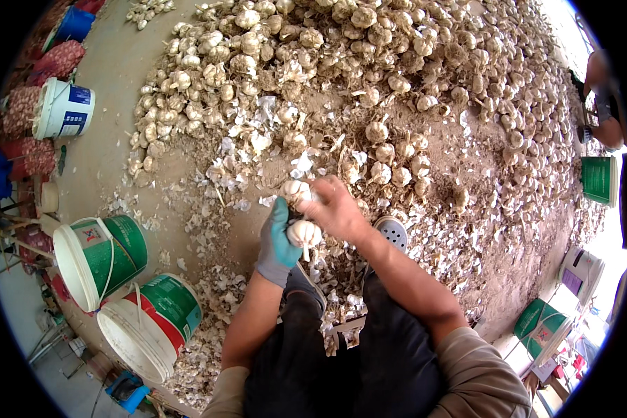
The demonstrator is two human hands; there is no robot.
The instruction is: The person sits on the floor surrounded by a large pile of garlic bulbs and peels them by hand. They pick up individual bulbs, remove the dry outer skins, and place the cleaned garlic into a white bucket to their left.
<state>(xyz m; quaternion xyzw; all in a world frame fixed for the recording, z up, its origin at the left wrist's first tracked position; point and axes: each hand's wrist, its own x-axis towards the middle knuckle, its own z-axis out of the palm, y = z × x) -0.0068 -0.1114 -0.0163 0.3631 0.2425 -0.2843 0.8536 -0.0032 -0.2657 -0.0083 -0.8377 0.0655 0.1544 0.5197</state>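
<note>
In the head view, my left hand [277,240], in a grey and teal glove, is closed around garlic, with a white bulb [304,234] showing at its palm and its short stem pointing down. A second bulb [296,190] sits just above, at my left thumb and fingertips. My bare right hand [336,209], slightly blurred, has its curled fingers on that upper bulb, partly hiding it. Loose papery skins [226,174] lie on the ground below and around both hands, between my shoes.
A large heap of garlic [355,42] spreads ahead and rightward. Several buckets stand left [101,258] and right [595,181]. Mesh sacks [21,111] line the far left. My legs and shoes [390,233] are below my hands. Another person's arm [602,125] shows at the right edge.
</note>
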